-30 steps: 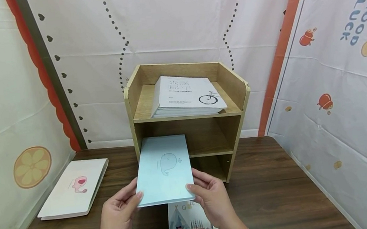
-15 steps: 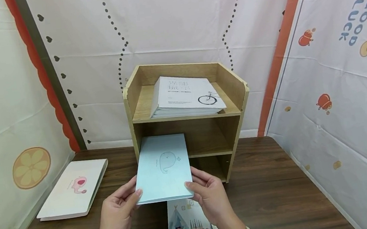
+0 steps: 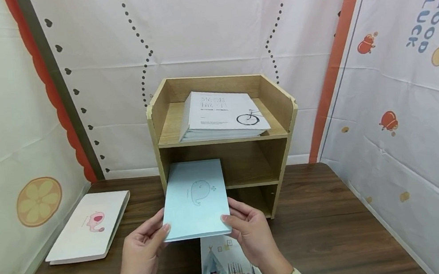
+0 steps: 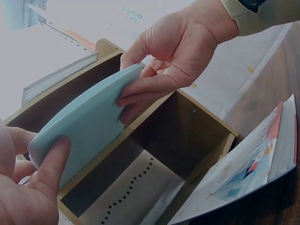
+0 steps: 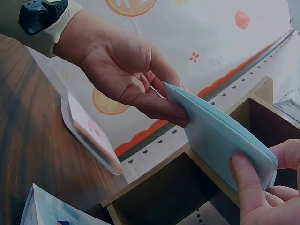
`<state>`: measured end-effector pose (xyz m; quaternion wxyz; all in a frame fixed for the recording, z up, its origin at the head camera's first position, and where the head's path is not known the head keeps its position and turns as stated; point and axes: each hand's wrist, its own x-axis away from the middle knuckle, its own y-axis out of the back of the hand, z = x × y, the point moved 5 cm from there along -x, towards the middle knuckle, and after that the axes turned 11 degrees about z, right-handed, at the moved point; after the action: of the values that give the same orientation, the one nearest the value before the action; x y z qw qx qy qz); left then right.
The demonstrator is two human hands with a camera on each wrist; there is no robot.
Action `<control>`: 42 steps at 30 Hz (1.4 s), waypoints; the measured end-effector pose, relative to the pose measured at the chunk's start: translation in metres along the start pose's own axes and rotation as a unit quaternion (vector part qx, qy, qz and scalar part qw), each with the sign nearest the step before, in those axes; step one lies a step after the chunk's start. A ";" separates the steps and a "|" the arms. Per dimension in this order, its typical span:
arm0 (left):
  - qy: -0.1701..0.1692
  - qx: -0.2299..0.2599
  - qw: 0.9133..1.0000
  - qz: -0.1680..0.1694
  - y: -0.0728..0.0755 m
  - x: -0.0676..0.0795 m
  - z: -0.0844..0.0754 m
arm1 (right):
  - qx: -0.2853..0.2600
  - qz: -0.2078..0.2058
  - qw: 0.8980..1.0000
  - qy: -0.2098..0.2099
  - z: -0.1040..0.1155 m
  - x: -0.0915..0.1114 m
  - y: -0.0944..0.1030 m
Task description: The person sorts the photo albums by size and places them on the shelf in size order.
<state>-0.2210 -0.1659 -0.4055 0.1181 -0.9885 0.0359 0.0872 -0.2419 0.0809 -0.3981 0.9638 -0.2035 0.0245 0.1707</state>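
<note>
A light blue notebook (image 3: 200,217) with a whale drawing lies flat in the air before the small wooden shelf (image 3: 244,139). My left hand (image 3: 141,252) pinches its near left corner, thumb on top and fingers below. At the near right corner my right hand (image 3: 256,236) grips it the same way; both wrist views show fingers under the cover (image 4: 93,122). The notebook's far end reaches into the left part of the shelf's middle compartment. Below it, on the table, lies a book (image 3: 229,265) with a tent picture, partly covered by the notebook and right hand.
A thick white book (image 3: 221,112) with a bicycle print rests on the shelf's top level. On the left of the dark wooden table (image 3: 330,232) lies a white notebook (image 3: 88,226) with a pink elephant. Printed cloth (image 3: 208,26) hangs behind and on both sides.
Both hands have pushed the light blue notebook slightly forward, farther into the shelf's middle compartment. More of the tent-picture book shows below it. Both grips look the same.
</note>
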 end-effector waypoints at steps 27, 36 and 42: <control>0.013 -0.008 1.000 -0.007 0.003 -0.008 0.002 | 0.005 0.001 1.000 0.001 0.000 -0.007 0.000; 0.009 0.007 1.000 -0.008 0.003 -0.014 0.002 | 0.013 -0.005 1.000 0.000 0.001 -0.009 0.003; 0.010 0.005 1.000 -0.013 0.004 -0.016 0.003 | 0.013 -0.002 1.000 0.001 -0.001 -0.011 0.004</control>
<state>-0.2373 -0.1678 -0.4064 0.1243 -0.9891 0.0250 0.0753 -0.2534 0.0802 -0.3987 0.9667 -0.1915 0.0275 0.1678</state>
